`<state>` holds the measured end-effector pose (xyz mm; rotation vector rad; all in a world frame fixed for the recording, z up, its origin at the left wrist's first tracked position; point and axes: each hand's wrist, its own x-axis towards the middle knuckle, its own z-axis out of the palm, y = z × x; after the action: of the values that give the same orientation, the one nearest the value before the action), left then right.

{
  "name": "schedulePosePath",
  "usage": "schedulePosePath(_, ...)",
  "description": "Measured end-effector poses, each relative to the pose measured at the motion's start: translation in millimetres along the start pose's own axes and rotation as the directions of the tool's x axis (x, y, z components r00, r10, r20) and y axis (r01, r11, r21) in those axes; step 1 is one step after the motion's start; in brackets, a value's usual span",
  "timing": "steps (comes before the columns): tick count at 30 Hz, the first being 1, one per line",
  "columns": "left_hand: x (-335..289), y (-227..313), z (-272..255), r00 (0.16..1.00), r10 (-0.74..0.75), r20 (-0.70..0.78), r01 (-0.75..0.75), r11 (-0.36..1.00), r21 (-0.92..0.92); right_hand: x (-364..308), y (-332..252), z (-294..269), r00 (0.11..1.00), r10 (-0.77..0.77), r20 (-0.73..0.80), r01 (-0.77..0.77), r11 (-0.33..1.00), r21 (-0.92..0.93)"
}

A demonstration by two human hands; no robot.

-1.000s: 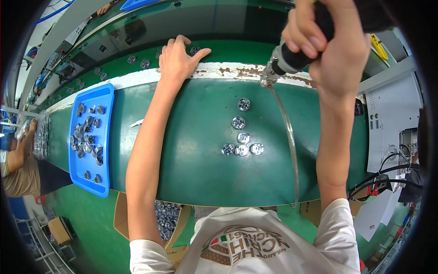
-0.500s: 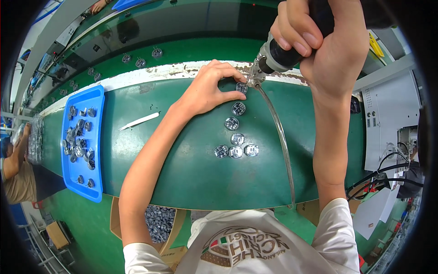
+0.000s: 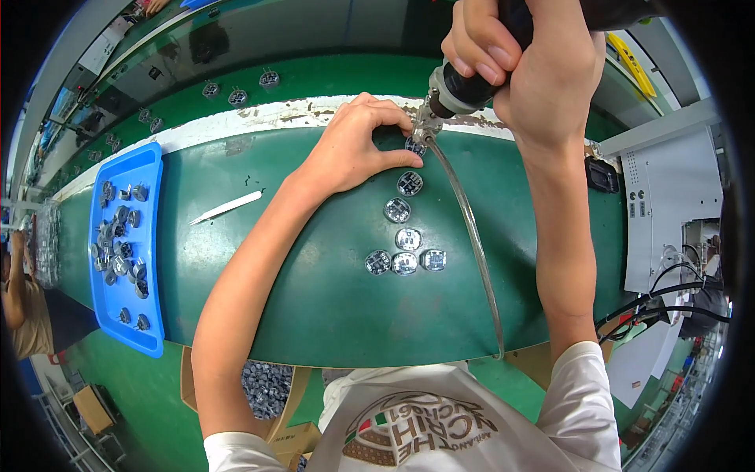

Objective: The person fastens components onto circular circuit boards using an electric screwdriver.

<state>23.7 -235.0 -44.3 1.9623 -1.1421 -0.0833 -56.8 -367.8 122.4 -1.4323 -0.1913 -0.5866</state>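
My left hand (image 3: pixel 354 149) curls its thumb and fingers around a small round silver-and-black component (image 3: pixel 415 146) on the green tabletop. My right hand (image 3: pixel 543 86) grips a black powered screwdriver (image 3: pixel 465 88), tilted down to the left. Its metal nose meets the top of that component and hides part of it. From the nose a clear hose (image 3: pixel 472 228) runs down toward the near table edge. Several similar round components stand nearer me, among them one just below my left thumb (image 3: pixel 410 183) and one at the right end of the near row (image 3: pixel 433 259).
Left of my forearm lie white tweezers (image 3: pixel 228 206). A blue tray (image 3: pixel 138 165) of components stands farther left. More components (image 3: pixel 237 97) sit beyond the white ledge. Under the table is a cardboard box of small parts (image 3: pixel 267 385). A pale metal cabinet (image 3: pixel 668 197) stands right; another person (image 3: pixel 27 307) is at far left.
The view has shifted slightly, moving tray and tweezers left in the picture. The screwdriver's nose now covers more of the component's top. Both hands keep their grips.
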Motion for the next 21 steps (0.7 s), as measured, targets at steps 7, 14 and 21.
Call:
schedulePosePath(7,-0.9,1.3,-2.2,1.000,-0.017,-0.004,0.017,1.000,0.009,1.8,9.3,1.5,1.000,-0.004,0.013,0.004,1.000,-0.006)
schedulePosePath(14,-0.9,3.2,-2.3,0.999,-0.045,0.007,0.044,0.998,0.038,3.8,14.6,4.5,1.000,0.002,0.022,-0.002,1.000,0.020)
schedulePosePath(21,-1.2,8.0,-3.7,0.997,-0.078,0.023,0.076,0.996,0.049,4.4,15.8,6.1,1.000,0.002,0.001,-0.002,1.000,0.009)
